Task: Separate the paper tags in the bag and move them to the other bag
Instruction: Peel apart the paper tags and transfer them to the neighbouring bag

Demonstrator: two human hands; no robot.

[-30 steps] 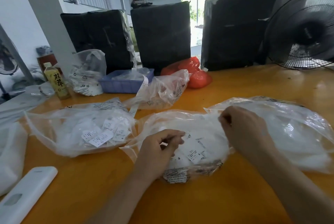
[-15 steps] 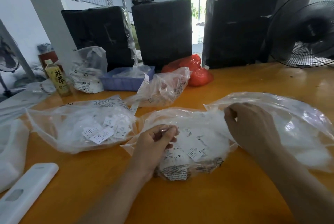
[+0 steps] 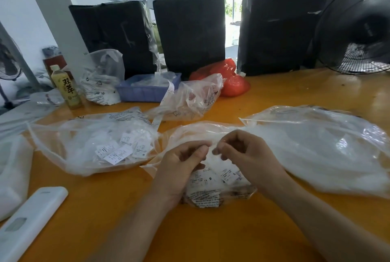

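Note:
A clear plastic bag [image 3: 213,194] with several white paper tags lies in the middle of the orange table [image 3: 211,230]. Above its mouth my left hand [image 3: 181,162] and my right hand [image 3: 244,152] meet fingertip to fingertip. Both pinch a small white tag piece [image 3: 211,148] between them; it is blurred. To the left lies a second clear bag [image 3: 90,145] with loose printed tags [image 3: 122,149] inside. A large clear bag [image 3: 327,149] of white material lies on the right.
A white remote-like device [image 3: 31,219] lies at front left. A tea bottle [image 3: 66,87], a blue tray [image 3: 147,90], crumpled clear bags [image 3: 190,99], a red bag [image 3: 230,80], three black wrapped bundles [image 3: 190,29] and a fan [image 3: 358,25] line the back.
My right hand has come in from the large right bag to the middle. My left hand has risen a little, and the fingertips of both hands now meet over the middle bag.

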